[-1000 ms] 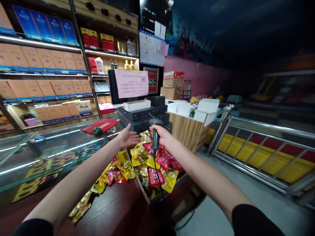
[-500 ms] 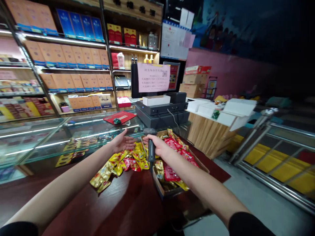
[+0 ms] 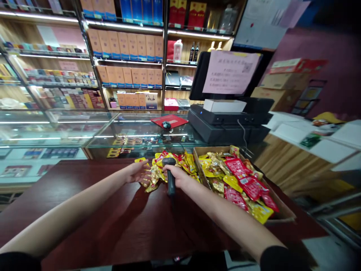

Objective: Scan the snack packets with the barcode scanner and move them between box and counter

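Note:
My right hand (image 3: 180, 176) is closed around the grip of a dark barcode scanner (image 3: 170, 182), held above the brown counter. Its head points away from me. To its left, my left hand (image 3: 138, 172) is stretched out with the fingers apart and nothing in it. Beyond and between both hands lies a heap of snack packets (image 3: 189, 161) in yellow, gold and red. Whether the left fingertips touch the nearest packets, I cannot tell. A shallow cardboard box (image 3: 287, 215) full of similar red, gold and yellow packets sits right of my right hand, partly behind the forearm.
Behind the counter (image 3: 93, 226) stands a glass display case (image 3: 98, 130), with a red mouse pad (image 3: 180, 120) and a mouse (image 3: 166, 125) on it. A monitor (image 3: 199, 77) and black cash drawer (image 3: 225, 130) are at the back right. Stocked shelves line the wall.
My view has swung right to left, so the box and register appear farther right. Both hands have shifted left over the packet heap, away from the box; the scanner stays in my right hand.

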### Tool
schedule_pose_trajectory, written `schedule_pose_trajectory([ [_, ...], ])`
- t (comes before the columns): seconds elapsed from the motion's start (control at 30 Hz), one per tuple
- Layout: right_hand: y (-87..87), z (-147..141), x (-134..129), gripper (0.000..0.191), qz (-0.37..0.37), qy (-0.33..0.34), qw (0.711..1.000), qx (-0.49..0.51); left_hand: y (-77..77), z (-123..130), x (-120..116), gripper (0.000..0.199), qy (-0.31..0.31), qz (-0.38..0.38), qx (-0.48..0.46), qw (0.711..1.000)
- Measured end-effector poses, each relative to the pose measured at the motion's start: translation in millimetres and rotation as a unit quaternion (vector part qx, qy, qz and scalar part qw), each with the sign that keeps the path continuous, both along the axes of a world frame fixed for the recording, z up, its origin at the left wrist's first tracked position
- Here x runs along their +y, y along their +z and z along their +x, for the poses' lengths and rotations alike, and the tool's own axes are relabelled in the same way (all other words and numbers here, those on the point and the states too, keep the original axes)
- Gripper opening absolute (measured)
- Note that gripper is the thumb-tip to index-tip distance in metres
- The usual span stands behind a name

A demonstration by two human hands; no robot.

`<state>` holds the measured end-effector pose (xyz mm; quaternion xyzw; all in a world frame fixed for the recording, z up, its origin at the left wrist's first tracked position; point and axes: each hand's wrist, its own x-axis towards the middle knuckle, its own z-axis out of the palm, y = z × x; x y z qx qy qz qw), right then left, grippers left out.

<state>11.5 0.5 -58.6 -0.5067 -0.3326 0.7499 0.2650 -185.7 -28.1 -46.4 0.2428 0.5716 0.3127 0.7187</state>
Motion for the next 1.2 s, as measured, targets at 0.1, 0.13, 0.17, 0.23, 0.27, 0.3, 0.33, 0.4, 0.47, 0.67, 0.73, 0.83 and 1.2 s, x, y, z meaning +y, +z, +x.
schedule_pose_trajectory([
  [0.1,-10.6,-9.6,-2.4,0.017,-0.005,0.005,1.0,-0.029,-8.8,-2.0,-6.0,0.036,0.007,0.004,0.019,1.0],
  [0.13,-13.5,-11.3,-2.9,0.017,-0.004,0.004,0.999,-0.039,-10.6,-0.8,-6.8,0.034,0.008,0.008,0.016,1.0],
  [0.17,-15.8,-12.2,-3.3,0.017,-0.003,0.004,0.999,-0.047,-12.0,1.0,-7.2,0.032,0.008,0.012,0.013,1.0],
  [0.23,-18.8,-12.1,-4.1,0.016,-0.001,0.006,0.998,-0.06,-14.2,5.6,-7.2,0.029,0.006,0.015,0.01,1.0],
  [0.27,-19.4,-11.3,-4.6,0.015,0.0,0.009,0.998,-0.064,-15.1,8.3,-7.0,0.027,0.003,0.015,0.011,1.0],
  [0.3,-19.4,-10.1,-5.2,0.014,0.001,0.013,0.998,-0.067,-16.2,11.3,-6.9,0.025,-0.002,0.014,0.013,1.0],
  [0.33,-18.9,-8.7,-6.0,0.013,0.002,0.019,0.997,-0.068,-17.3,14.6,-7.0,0.023,-0.007,0.013,0.018,1.0],
  [0.4,-16.8,-5.1,-7.9,0.01,0.006,0.031,0.997,-0.067,-19.7,21.3,-7.4,0.018,-0.017,0.018,0.038,0.999],
  [0.47,-13.9,-0.6,-9.5,0.008,0.01,0.04,0.997,-0.062,-22.0,27.2,-7.9,0.014,-0.026,0.036,0.057,0.997],
  [0.67,-2.7,20.0,-6.5,0.007,0.012,0.022,0.999,-0.03,-27.2,35.2,-5.7,0.023,-0.037,0.094,0.094,0.99],
  [0.73,1.1,26.7,-5.5,0.008,0.014,0.005,1.0,-0.016,-27.7,38.3,-4.6,0.033,-0.011,0.105,0.085,0.991],
  [0.83,4.7,32.5,-9.9,0.01,0.02,-0.029,0.999,0.012,-25.8,47.8,-4.7,0.047,0.011,0.094,0.036,0.995],
  [1.2,9.0,45.1,-32.7,0.012,0.093,-0.123,0.988,-0.024,-13.7,63.6,-4.4,0.037,-0.037,0.098,0.078,0.991],
])
